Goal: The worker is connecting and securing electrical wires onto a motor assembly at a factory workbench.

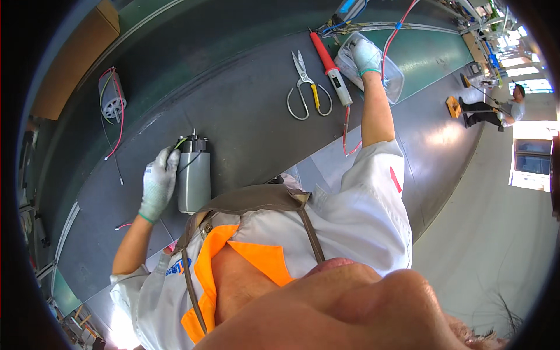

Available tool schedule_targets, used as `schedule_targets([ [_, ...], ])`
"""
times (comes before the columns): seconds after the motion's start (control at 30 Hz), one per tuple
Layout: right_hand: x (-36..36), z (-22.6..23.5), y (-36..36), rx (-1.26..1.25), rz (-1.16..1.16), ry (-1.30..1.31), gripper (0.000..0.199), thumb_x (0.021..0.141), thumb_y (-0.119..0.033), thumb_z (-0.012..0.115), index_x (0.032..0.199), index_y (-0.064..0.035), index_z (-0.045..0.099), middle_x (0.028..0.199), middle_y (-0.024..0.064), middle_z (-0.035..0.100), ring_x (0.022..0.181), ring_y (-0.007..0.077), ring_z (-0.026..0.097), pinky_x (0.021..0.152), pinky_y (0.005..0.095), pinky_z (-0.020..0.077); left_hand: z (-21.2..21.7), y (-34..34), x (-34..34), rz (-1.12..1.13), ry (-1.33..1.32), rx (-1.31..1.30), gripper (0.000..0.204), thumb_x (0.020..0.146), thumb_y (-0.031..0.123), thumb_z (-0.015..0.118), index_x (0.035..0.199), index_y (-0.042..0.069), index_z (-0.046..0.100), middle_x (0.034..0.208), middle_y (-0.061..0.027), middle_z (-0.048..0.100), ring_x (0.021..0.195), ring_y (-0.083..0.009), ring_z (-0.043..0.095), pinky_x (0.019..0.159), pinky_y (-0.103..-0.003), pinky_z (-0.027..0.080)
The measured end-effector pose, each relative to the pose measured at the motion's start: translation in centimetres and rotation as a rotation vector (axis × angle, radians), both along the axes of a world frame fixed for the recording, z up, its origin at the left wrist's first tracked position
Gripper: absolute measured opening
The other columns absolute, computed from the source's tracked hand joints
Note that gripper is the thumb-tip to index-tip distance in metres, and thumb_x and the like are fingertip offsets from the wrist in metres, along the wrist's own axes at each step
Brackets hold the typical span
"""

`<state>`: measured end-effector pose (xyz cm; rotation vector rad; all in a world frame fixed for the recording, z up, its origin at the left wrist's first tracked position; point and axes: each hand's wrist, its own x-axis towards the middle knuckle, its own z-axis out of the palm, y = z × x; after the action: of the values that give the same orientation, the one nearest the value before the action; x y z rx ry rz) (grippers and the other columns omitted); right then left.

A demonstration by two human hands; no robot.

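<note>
My left hand [158, 182], in a pale glove, is closed against the side of a grey cylindrical motor [194, 181]. Its fingers rest near the motor's top, where a shaft and a green-yellow wire show. The motor stands near my apron, at the bench's front. My right hand [366, 56], gloved too, reaches into a clear plastic bin [395, 87] at the far right; its fingertips and whatever they touch are hidden. Left of that bin lies a red and grey pen-shaped tool [331, 67] with a cord. Scissors [305, 87] with one yellow-wrapped handle lie beside it.
A second motor [112, 96] with red and dark leads lies at the back left of the dark bench [251, 116]. A cardboard box [79, 58] stands beyond it. Red cable [396, 32] runs past the bin. Another person [508, 111] is off to the right.
</note>
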<state>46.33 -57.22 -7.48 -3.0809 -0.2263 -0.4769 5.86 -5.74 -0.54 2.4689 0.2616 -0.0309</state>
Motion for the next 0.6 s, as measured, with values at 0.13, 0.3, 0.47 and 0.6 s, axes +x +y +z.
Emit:
schedule_targets([
  [0.13, -1.9, 2.3, 1.4, 0.091, 0.077, -0.130, 0.022, 0.091, -0.021, 0.057, 0.087, -0.0082, 0.075, 0.091, 0.0199, 0.073, 0.086, 0.0364, 0.072, 0.079, 0.0480, 0.0557, 4.4, 1.2, 0.9, 0.015, 0.503, -0.093, 0.056, 0.103, 0.049, 0.052, 0.092, -0.005, 0.063, 0.063, -0.0103, 0.059, 0.053, -0.0222, 0.062, 0.050, -0.037, 0.046],
  [0.3, -2.0, -0.2, -0.6, 0.288, 0.091, -0.131, 0.016, 0.088, -0.016, 0.064, 0.092, -0.0064, 0.076, 0.089, 0.0204, 0.073, 0.080, 0.0343, 0.072, 0.075, 0.0453, 0.0553, 6.8, 2.2, 2.6, 0.014, 0.738, -0.270, 0.046, 0.098, 0.054, 0.058, 0.084, 0.010, 0.059, 0.058, 0.0046, 0.046, 0.043, -0.0037, 0.044, 0.038, -0.023, 0.035],
  [0.47, -2.9, 0.8, 0.1, 0.755, 0.067, 0.073, 0.017, 0.083, -0.008, 0.072, 0.097, 0.0003, 0.075, 0.082, 0.0166, 0.074, 0.070, 0.0229, 0.070, 0.068, 0.0352, 0.0539, 7.4, 2.8, 2.6, 0.039, 0.732, -0.343, 0.038, 0.098, 0.047, 0.059, 0.086, 0.011, 0.060, 0.060, 0.0059, 0.047, 0.044, -0.0039, 0.044, 0.038, -0.022, 0.032],
  [0.6, -5.2, 3.7, 1.5, 0.635, 0.028, 0.021, 0.016, 0.083, -0.009, 0.072, 0.096, -0.0001, 0.075, 0.084, 0.0165, 0.074, 0.070, 0.0240, 0.070, 0.067, 0.0362, 0.0539, 8.3, 2.3, 2.6, 0.061, 0.714, -0.364, 0.038, 0.097, 0.047, 0.060, 0.088, 0.011, 0.061, 0.062, 0.0056, 0.050, 0.046, -0.0038, 0.046, 0.040, -0.021, 0.034],
])
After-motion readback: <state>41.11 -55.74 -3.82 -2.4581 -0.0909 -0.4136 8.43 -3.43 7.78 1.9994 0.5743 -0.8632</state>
